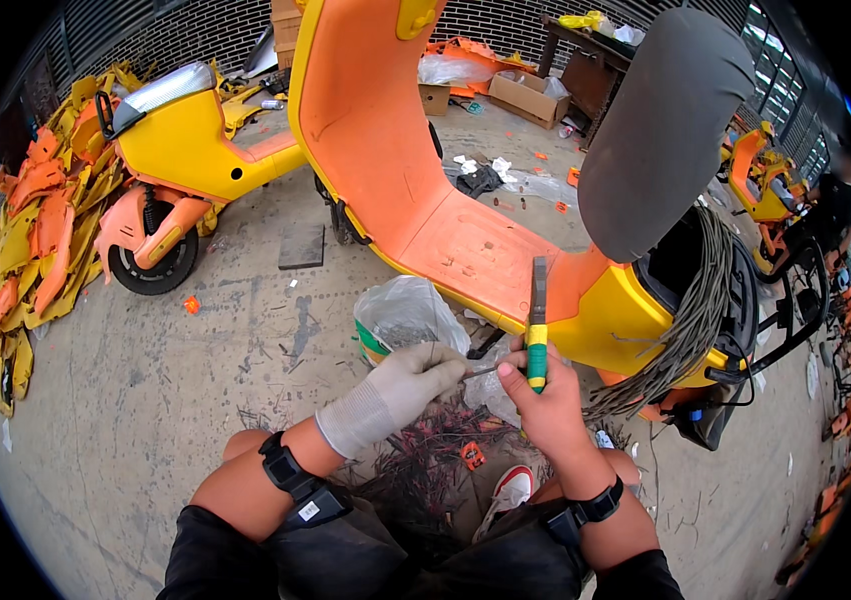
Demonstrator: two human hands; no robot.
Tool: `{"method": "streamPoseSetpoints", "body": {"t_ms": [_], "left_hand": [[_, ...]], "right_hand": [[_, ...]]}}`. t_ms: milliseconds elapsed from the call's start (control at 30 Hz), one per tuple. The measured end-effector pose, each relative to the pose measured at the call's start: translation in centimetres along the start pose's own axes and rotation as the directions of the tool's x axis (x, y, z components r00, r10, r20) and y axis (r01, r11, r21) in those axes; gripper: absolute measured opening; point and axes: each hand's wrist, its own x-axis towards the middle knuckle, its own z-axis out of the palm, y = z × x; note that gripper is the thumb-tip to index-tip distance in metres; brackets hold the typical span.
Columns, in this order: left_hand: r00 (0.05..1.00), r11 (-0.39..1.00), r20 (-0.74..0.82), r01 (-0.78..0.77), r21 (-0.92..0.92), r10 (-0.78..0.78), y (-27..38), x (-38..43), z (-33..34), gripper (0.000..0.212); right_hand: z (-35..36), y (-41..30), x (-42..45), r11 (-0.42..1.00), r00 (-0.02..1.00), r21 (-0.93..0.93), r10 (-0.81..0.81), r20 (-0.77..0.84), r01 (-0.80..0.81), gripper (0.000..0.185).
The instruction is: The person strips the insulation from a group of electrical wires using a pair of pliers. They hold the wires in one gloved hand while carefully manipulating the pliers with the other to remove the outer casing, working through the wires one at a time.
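A light knitted work glove covers my left hand (414, 379), whose fingers pinch a thin dark wire (479, 372). The wire runs across to my bare right hand (549, 394), which also grips a hand tool (537, 330) with a green-and-yellow handle and a dark metal head pointing away from me. The tool looks like pliers seen edge-on; its jaws cannot be made out. Just beyond my left hand stands a bag-lined bucket (410, 311) with fine scraps inside. To the right, a bundle of grey wires (695, 300) drapes over the scooter's open seat compartment.
A yellow-and-orange scooter (425, 187) stands ahead, its dark seat (665, 127) tipped up. Wire scraps (433, 457) litter the floor between my feet. Another scooter (170, 150) and a body-panel pile (42, 217) are left. A person (834, 202) is at far right.
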Motion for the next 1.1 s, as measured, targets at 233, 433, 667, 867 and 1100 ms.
{"method": "streamPoseSetpoints", "body": {"t_ms": [233,433,667,867,1100], "left_hand": [[0.849,0.534,-0.072,-0.261,0.804,0.524,-2.1,0.7,-1.9,0.028],[0.901,0.623,-0.353,0.129,0.771,0.251,-0.9,1.2,-2.3,0.031],[0.938,0.597,-0.266,0.085,0.798,0.221,-0.8,1.2,-2.5,0.031],[0.976,0.485,-0.072,-0.038,0.874,0.204,-1.1,0.9,-2.6,0.026],[0.973,0.329,0.134,-0.191,0.925,0.186,-2.3,1.8,-3.2,0.015]], "right_hand": [[-0.1,1.1,-0.4,0.997,0.972,-0.049,-0.051,0.231,0.064,0.014],[0.7,2.0,-1.3,0.997,0.893,-0.078,0.010,0.449,0.028,0.018],[1.4,2.0,-1.5,0.996,0.872,-0.087,0.018,0.490,0.029,0.018],[1.9,1.9,-1.6,0.989,0.836,-0.111,-0.018,0.548,0.094,0.019],[2.0,1.9,-1.8,0.989,0.848,-0.137,0.020,0.530,0.063,0.019]]}}
